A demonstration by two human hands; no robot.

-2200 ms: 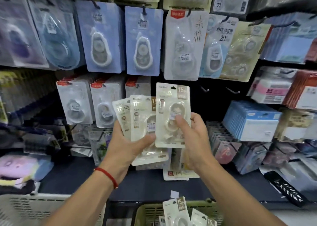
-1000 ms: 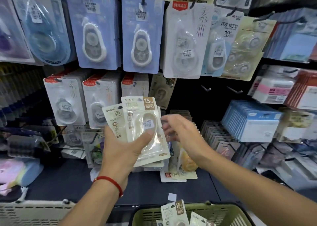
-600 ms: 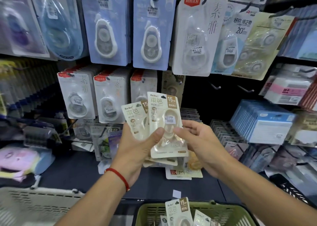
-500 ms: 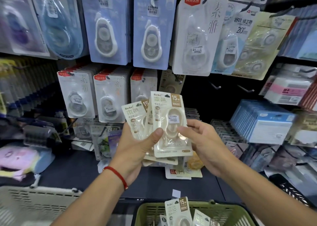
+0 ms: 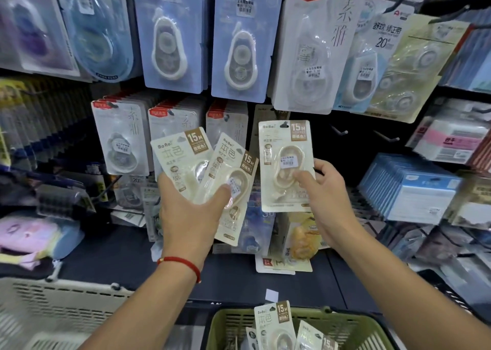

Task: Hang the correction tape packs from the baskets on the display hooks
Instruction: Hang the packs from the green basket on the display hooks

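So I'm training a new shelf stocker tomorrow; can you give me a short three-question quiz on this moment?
1. True or false: the right hand holds one cream pack up near the hooks.
2. How many fanned packs show in the left hand?
3. Which basket holds more of these packs? A) green basket B) white basket

Key: 1 true; 2 two; 3 A.

Correction tape packs (image 5: 285, 163) in both hands (image 5: 191, 211)
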